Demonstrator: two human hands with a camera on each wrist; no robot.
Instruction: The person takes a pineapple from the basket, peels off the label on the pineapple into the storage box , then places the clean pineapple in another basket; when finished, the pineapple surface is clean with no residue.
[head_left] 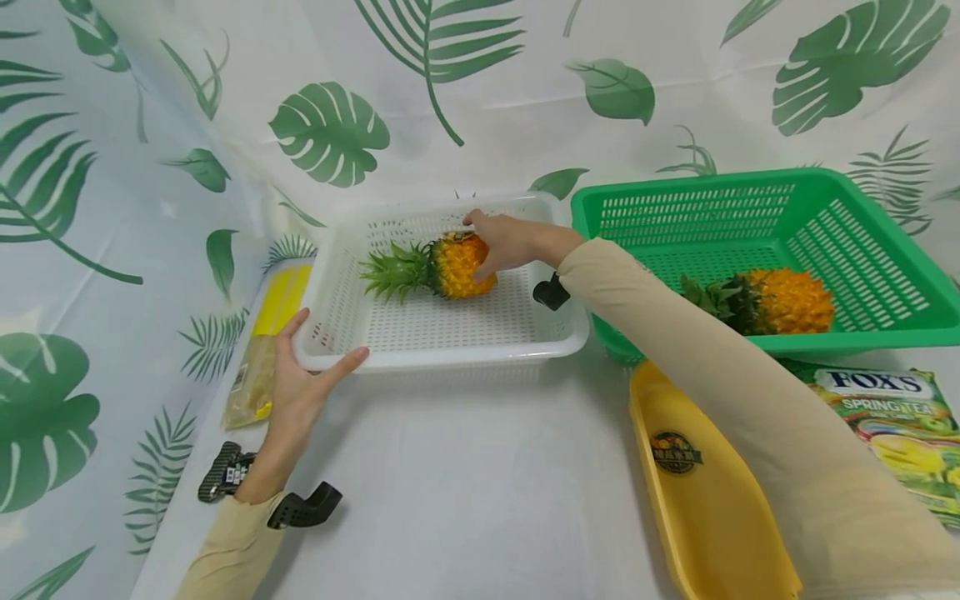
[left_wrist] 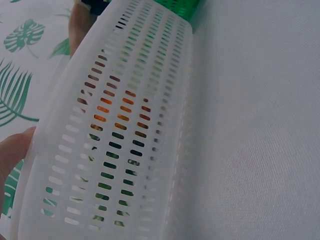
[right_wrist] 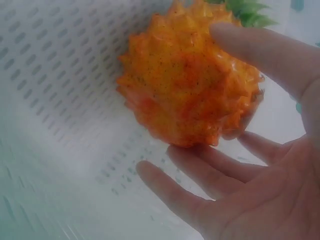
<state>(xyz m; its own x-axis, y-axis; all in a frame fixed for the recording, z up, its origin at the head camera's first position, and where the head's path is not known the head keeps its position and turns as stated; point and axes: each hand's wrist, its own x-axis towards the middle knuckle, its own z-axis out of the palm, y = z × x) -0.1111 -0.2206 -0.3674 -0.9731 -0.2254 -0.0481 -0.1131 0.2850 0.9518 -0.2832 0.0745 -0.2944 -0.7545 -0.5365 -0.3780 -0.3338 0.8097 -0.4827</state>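
A toy-like orange pineapple (head_left: pixel 459 265) with a green crown lies on its side in a white perforated basket (head_left: pixel 450 360). My right hand (head_left: pixel 510 242) reaches in over its round end, thumb and fingers spread on either side. In the right wrist view, the thumb (right_wrist: pixel 250 47) overlaps the pineapple and the fingertips are right at its underside. At the basket's near left corner, my left hand (head_left: pixel 300 379) rests with thumb and forefinger stretched along the rim. The left wrist view shows one digit at the rim and the pineapple's orange through the slots.
Right of the white basket stands a green basket (head_left: pixel 697 192) holding another pineapple (head_left: pixel 791 302). Nearer lies a yellow boat-shaped tray (head_left: pixel 720 500), partly under my right sleeve. A FOX'S bag (head_left: pixel 892 417) is at far right; a yellow-and-clear packet (head_left: pixel 273 333) is at left.
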